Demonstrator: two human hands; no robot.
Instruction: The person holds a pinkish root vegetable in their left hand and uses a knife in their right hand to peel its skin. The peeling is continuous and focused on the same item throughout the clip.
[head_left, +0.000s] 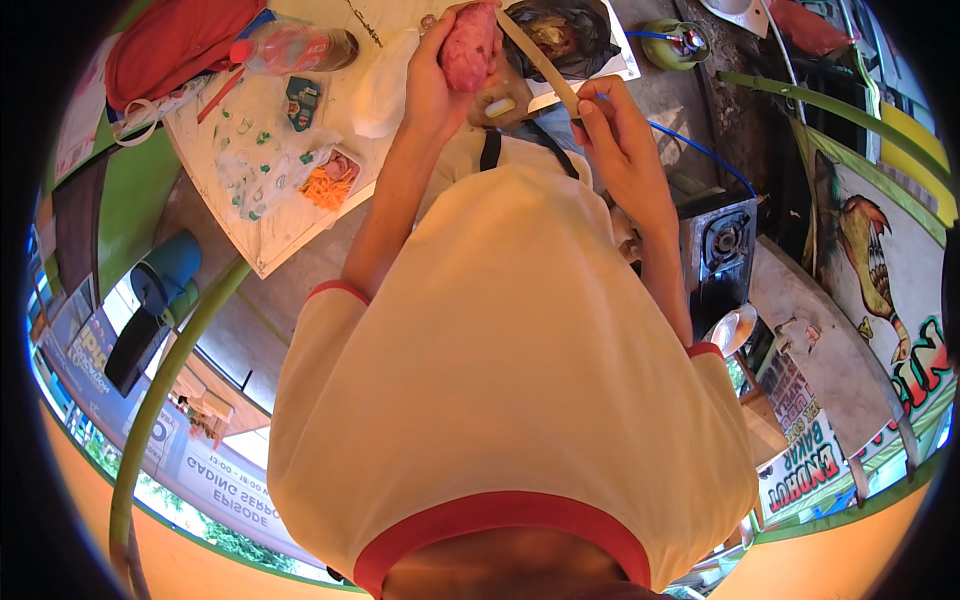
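My left hand (439, 94) is wrapped around a reddish-pink tuber (469, 49), which looks like a sweet potato. In my right hand (619, 139) is a knife (541, 61), its long blade slanting up and left so that the tip end lies beside the tuber. Fingers cover most of the knife's handle. Below the tuber, part of a wooden cutting board (517, 84) with a slot in it shows near my lap. Just beyond the blade an opened black plastic bag (600, 37) holds brownish scraps.
On the white table (277, 232) are a plastic bottle (300, 49), a white plastic bag (384, 86), a clear patterned bag (247, 161) and a tray with shredded carrot (326, 187). A red bag (180, 52) lies far left. Right are a gas cylinder (671, 49), blue hose (694, 146) and stove (720, 247).
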